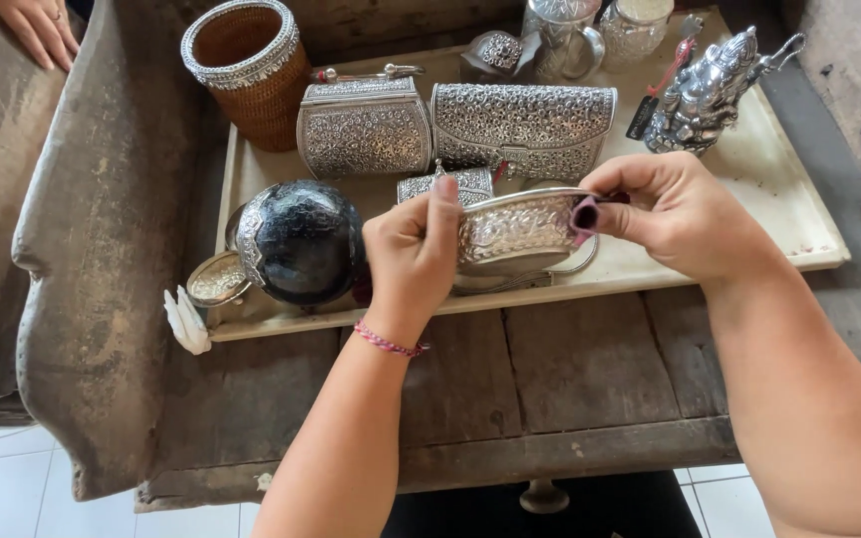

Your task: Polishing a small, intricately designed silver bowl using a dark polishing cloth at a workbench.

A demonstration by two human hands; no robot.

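Note:
My left hand (pixel 414 254) grips the left end of an embossed silver bowl-shaped piece (pixel 515 232), thumb laid over its rim. My right hand (pixel 672 211) pinches the right end, where a small dark reddish-purple bit (pixel 584 214) sits at the rim. The piece is held just above the front edge of a cream tray (pixel 799 214). A pink braided band (pixel 387 342) circles my left wrist.
On the tray stand two embossed silver clutches (pixel 365 128) (pixel 523 128), a small silver box (pixel 465 182), a black round shell purse (pixel 301 242), a woven silver-rimmed basket (pixel 248 72), silver jars (pixel 562 40) and a silver figurine (pixel 705 95). Another person's hand (pixel 40 28) rests at top left. The tray lies on a worn wooden table (pixel 550 379).

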